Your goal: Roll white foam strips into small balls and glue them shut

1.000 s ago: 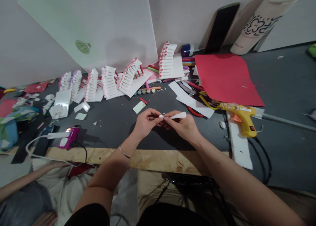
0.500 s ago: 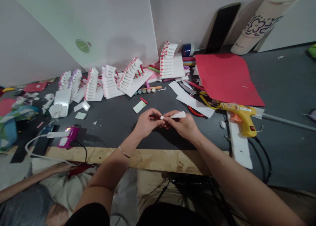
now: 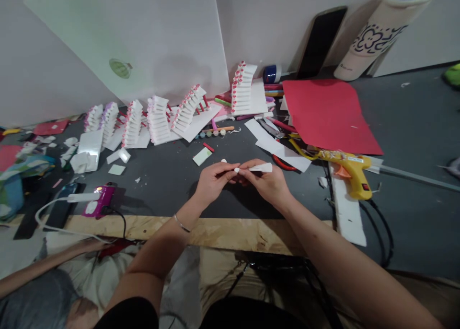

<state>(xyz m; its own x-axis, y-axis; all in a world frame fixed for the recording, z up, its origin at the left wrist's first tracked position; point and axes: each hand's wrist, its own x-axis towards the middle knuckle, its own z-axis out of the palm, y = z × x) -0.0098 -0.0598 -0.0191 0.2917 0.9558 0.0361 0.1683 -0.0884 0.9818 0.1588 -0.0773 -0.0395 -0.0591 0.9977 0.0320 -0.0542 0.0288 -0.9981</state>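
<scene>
My two hands meet over the dark grey mat (image 3: pixel 168 175) near its front edge. In a pinch, my right hand (image 3: pixel 268 182) holds a small white strip (image 3: pixel 261 167) that points to the right. Against the strip's left end my left hand (image 3: pixel 212 180) is pinched, and whether it grips the strip or another small piece I cannot tell. A tiny white bit (image 3: pixel 223 160) shows just above its fingers.
Several white stepped models with red tips (image 3: pixel 160 118) stand in a row at the back. A red paper sheet (image 3: pixel 328 113), a yellow glue gun (image 3: pixel 350 168) and white offcuts lie right. A pink device (image 3: pixel 100 199) with cable lies left. Another person's arm (image 3: pixel 32 271) is bottom left.
Both hands stay pinched on the white strip, almost in place. The small white bit above my left fingers shows only now.
</scene>
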